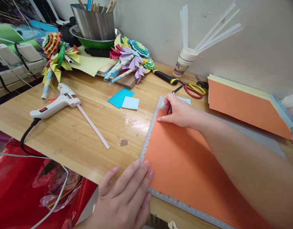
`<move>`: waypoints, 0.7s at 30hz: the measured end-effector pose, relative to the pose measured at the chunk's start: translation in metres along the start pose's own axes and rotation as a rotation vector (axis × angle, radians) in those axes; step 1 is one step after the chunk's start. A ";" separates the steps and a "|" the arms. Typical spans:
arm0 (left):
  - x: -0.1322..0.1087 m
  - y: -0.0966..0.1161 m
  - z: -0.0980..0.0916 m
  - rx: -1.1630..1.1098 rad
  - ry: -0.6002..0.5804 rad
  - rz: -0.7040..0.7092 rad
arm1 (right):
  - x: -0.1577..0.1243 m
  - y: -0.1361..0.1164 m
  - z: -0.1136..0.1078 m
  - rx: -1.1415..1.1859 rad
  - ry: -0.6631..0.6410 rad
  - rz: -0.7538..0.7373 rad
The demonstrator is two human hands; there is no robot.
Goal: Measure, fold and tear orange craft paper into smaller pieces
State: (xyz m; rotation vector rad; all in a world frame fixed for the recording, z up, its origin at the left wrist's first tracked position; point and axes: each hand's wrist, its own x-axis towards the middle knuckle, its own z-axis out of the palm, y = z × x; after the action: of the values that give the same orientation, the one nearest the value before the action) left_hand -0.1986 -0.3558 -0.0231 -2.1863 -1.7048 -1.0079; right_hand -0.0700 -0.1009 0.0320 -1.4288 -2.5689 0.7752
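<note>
An orange sheet of paper lies on a grey cutting mat with marked edges. My left hand is flat, fingers stretched out, its fingertips pressing on the left edge of the sheet and mat. Near the sheet's far left corner, my right hand is closed around a slim red-and-black pencil. The pencil is tilted, and its tip is partly hidden by the fingers. A pale blue piece of paper shows just behind the right hand.
A white glue gun with a glue stick lies left. Blue paper squares, paper flowers, a box cutter and scissors lie beyond. Paper cups hold clear sticks. Stacked coloured paper stands right; a red bag hangs below.
</note>
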 end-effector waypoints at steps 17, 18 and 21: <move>-0.011 0.001 -0.001 0.039 0.005 -0.003 | -0.008 0.020 0.025 0.251 0.202 -0.069; -0.014 0.000 -0.001 0.031 0.013 -0.007 | -0.008 0.020 0.025 0.244 0.200 -0.068; -0.018 -0.001 0.000 0.020 0.018 -0.028 | -0.008 0.019 0.024 0.223 0.199 -0.063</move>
State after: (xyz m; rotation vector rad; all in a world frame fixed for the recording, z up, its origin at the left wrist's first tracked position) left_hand -0.2015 -0.3698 -0.0347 -2.1405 -1.7348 -1.0104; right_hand -0.0585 -0.1087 0.0033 -1.2813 -2.2872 0.8342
